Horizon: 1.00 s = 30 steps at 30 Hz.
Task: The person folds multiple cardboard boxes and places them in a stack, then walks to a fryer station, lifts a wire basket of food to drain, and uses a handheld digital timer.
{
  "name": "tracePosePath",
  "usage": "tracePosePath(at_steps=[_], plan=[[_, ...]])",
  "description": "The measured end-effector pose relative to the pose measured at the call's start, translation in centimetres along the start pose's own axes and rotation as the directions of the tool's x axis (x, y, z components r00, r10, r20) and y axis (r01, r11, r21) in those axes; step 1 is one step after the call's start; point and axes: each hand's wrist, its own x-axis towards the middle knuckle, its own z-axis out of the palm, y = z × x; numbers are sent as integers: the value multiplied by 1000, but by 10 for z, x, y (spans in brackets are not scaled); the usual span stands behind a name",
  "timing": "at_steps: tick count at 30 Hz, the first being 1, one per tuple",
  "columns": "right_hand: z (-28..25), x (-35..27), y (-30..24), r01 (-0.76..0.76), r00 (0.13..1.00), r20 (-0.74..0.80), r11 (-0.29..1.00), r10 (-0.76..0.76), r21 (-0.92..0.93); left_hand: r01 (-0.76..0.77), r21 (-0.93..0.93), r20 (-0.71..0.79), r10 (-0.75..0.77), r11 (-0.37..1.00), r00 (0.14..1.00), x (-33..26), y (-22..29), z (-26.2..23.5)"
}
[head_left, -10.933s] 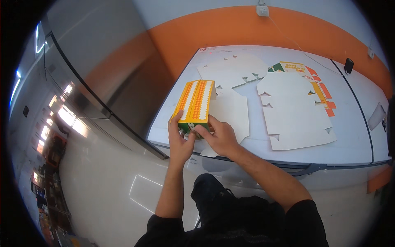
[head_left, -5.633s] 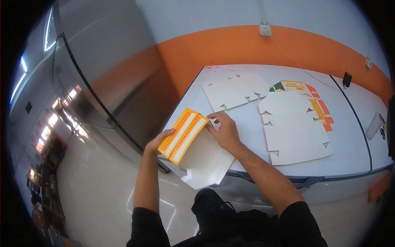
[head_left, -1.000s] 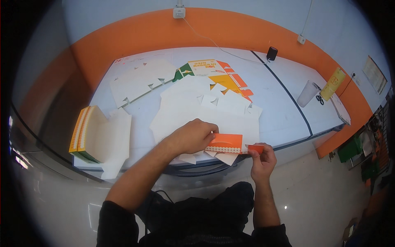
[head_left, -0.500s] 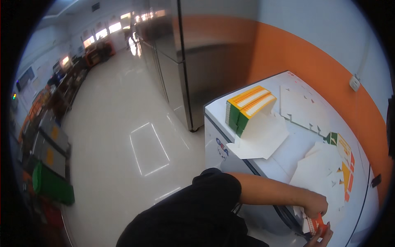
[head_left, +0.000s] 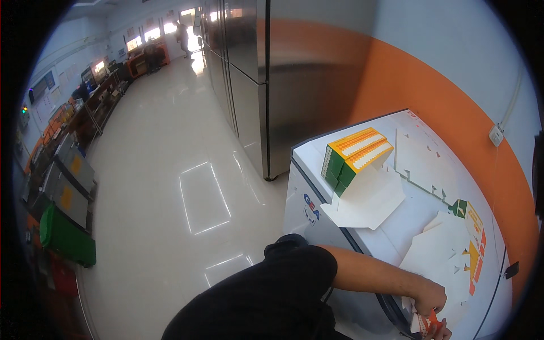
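Note:
At the lower right, over the near edge of the white chest top, my left hand [head_left: 430, 297] bends its fingers down onto a small orange-and-white printed carton [head_left: 424, 325]. My right hand [head_left: 440, 331] grips the same carton from below, partly cut off by the picture's rim. Just beyond my hands lies a pile of flat carton blanks [head_left: 433, 255], white side up, with orange and yellow printed edges. Farther off, folded yellow-and-green cartons [head_left: 358, 153] stand together on a white blank [head_left: 368, 207].
The white chest [head_left: 382, 226] stands against an orange-and-white wall [head_left: 419, 73]. More flat blanks [head_left: 425, 158] lie at its far side. Beyond it rises a steel refrigerator [head_left: 311, 85]. Across the tiled floor [head_left: 147, 170] are a green bin [head_left: 68, 235] and steel counters. A person [head_left: 182, 38] stands far back.
The view has shifted slightly, so the chest and cartons sit a little lower and farther right. Both hands remain on the orange-and-white carton.

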Motion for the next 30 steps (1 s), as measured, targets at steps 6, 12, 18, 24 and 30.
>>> tracePosePath(at_steps=[6,12,18,24,30], plan=[[14,-19,27,-290,956,167,872,243,393,49,-12,15,-49,999,999,-7,8,-3],[13,-2,26,-51,989,147,942,2,332,35,2,-57,-34,999,998,-8,14,-2],[10,20,19,355,932,53,931,-360,86,37,-131,-163,-59,991,985,-13,12,-1],[3,15,-2,316,947,-31,947,-318,-61,24,-49,-238,-34,999,971,-11,21,-4],[-7,19,-3,254,967,25,966,-253,-40,-1,-122,-330,-39,993,943,-12,33,-7]])
